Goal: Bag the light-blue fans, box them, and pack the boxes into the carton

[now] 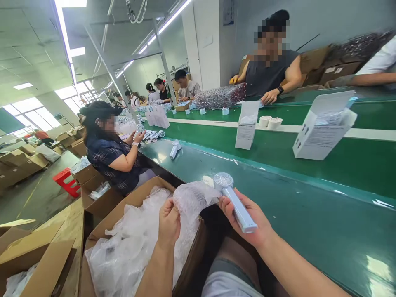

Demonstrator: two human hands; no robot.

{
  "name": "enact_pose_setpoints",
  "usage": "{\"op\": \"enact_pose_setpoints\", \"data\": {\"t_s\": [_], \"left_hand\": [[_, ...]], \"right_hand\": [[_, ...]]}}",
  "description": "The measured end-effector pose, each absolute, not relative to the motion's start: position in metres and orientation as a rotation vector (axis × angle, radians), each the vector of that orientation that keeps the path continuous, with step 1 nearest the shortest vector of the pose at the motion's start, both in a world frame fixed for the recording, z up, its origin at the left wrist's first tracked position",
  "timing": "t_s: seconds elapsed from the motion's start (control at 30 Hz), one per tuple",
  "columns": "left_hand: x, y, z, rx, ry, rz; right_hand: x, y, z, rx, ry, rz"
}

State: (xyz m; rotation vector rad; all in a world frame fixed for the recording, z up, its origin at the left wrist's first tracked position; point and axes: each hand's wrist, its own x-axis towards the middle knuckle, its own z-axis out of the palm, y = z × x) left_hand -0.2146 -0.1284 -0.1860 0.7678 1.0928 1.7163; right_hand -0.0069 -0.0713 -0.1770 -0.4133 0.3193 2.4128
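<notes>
My right hand [247, 210] is closed around the handle of a light-blue handheld fan [239, 208], its round grille tilted up and away from me. In my left hand [169, 220] the fingers pinch the edge of a clear bubble-wrap bag [193, 198]. The bag stretches across to the fan, and its far end meets my right fingertips just below the fan's head. Under my left hand stands an open cardboard box [198, 247] full of more bubble-wrap bags [133, 235].
Another handheld fan [175, 149] lies on the green table [297, 218]. Two open white boxes [245, 134] [323, 128] stand on the conveyor belt [275, 154] beyond, near small white cups [274, 123]. A co-worker [113, 144] sits at left; another [272, 62] works across the belt.
</notes>
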Motion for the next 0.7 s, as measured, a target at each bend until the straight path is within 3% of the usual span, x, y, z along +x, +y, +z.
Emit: {"op": "enact_pose_setpoints", "data": {"t_s": [0.3,0.5,0.7], "left_hand": [[-0.187,-0.129,-0.156,0.642,0.827,1.697],[-0.198,-0.12,-0.182,0.82,1.23,1.754],[-0.244,-0.115,-0.155,1.072,1.943,2.053]], "right_hand": [[-0.007,-0.067,-0.174,-0.362,0.289,2.289],[0.001,-0.063,-0.174,-0.318,0.299,2.259],[0.041,-0.061,-0.191,-0.244,0.043,2.394]]}}
